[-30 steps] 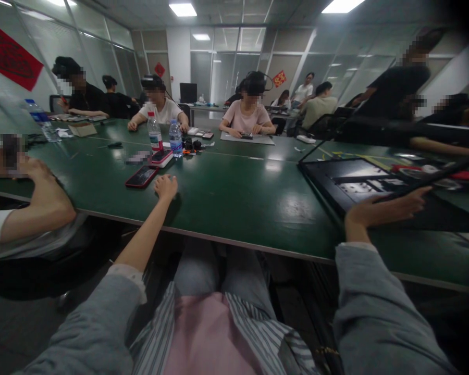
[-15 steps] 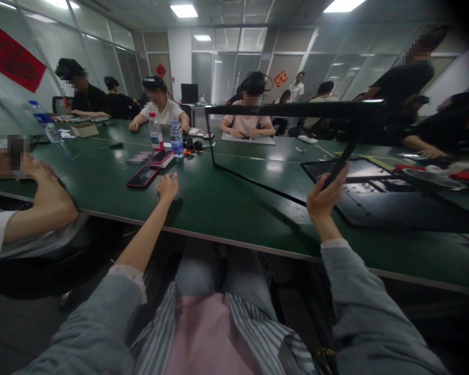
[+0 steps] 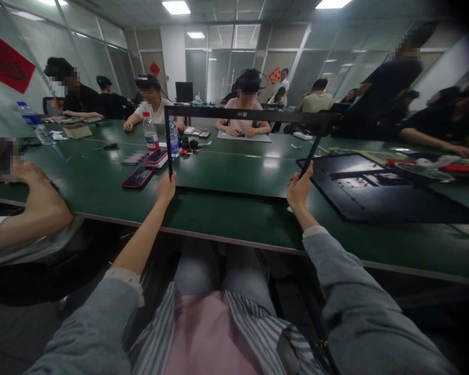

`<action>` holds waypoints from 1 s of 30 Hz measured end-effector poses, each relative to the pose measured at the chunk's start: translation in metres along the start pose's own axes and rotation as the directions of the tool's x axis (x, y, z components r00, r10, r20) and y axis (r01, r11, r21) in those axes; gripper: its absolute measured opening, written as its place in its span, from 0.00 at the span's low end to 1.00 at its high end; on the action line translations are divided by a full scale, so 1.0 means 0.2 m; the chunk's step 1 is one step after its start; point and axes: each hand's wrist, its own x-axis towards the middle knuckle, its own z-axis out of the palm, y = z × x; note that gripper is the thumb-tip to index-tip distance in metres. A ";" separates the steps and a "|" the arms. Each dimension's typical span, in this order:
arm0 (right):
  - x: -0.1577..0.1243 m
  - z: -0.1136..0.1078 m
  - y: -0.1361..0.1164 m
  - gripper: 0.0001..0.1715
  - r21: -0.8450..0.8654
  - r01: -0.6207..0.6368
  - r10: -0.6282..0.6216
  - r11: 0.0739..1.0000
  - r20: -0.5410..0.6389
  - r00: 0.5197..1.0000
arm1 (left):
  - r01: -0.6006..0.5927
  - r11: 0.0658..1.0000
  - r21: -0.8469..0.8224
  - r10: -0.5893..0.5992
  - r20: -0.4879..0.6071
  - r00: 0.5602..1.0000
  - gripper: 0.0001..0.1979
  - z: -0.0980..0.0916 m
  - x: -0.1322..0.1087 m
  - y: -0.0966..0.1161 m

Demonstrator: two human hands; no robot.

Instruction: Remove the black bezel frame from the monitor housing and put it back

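Holding a big thin black frame [image 3: 242,114] up over the green table [image 3: 234,219], with one hand on each short side. Pinching the left side bar, low down, with the left hand [image 3: 167,188], fingers curled around it. Pinching the right side bar, low down too, with the right hand [image 3: 299,190], fingers wrapped around it as well. Long top bar up higher than both hands, with a small pale mark near its middle. Long bottom bar down low, between the two hands, near the tabletop. Cannot tell if touching the tabletop or just above it.

Just beside the left hand, a phone with a red rim [image 3: 139,177], lying flat. Past that hand, a bottle with a red cap [image 3: 150,133] and a bottle with a blue label [image 3: 175,138], the second partly behind the left bar. Just right of the right hand, a flat black panel [image 3: 394,198], reaching far off to the right. Between phone and panel, a wide stretch of green tabletop, seen through the frame and below it. Toward the lap, the front edge [image 3: 234,240], apart from the bottom bar. Across the table, a person in a pink top [image 3: 229,123], well apart from the frame.
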 end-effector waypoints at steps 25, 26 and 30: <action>0.08 0.15 0.35 0.41 0.129 -0.262 0.223 0.956 0.259 0.940 | 0.104 0.983 0.153 -0.114 0.063 0.991 0.22 0.00 0.02 -0.03; 0.08 0.15 0.35 0.40 0.120 -0.251 0.214 0.961 0.257 0.942 | 0.101 0.983 0.156 -0.111 0.061 0.992 0.22 0.00 0.02 -0.02; 0.07 0.14 0.35 0.39 0.072 -0.221 0.197 0.973 0.254 0.947 | 0.091 0.980 0.176 -0.102 0.054 0.993 0.23 -0.01 0.01 -0.01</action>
